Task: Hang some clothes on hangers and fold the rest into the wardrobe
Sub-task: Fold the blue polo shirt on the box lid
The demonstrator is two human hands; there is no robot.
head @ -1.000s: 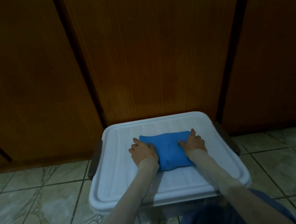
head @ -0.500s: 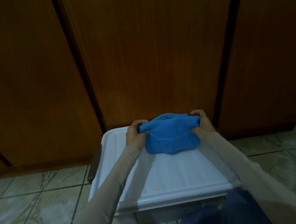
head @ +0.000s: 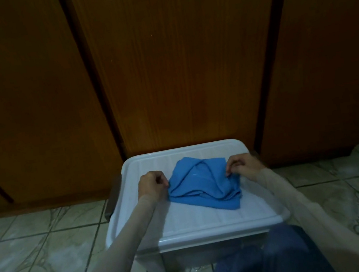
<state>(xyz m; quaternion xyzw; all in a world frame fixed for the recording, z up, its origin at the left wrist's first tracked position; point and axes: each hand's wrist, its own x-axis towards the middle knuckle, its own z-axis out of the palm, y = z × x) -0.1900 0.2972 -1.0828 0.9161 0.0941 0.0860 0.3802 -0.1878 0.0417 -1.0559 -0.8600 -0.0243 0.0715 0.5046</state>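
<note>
- Left hand: fingers curled in, pinching the left edge of the blue garment; knuckles up, wrist toward the near side.
- Right hand: fingers curled, pinching the right edge of the same garment near its far corner.
- Both forearms in thin pale sleeves, reaching in from the near left and near right.
- Blue garment: loosely bunched, partly folded, with creases and a seam line visible; it lies on the white lid, in the far half, roughly central between the hands. Near right corner drapes flat on the lid.
- White lid: ribbed surface, raised rim, closing a translucent storage box that stands on the floor. A dark handle shows on the box's left side.
- Person's leg in dark blue cloth at the near edge, just right of centre, against the box front.
- Floor: pale patterned tiles.
- Wardrobe: brown wooden doors, all shut, directly behind the box's far edge.
</note>
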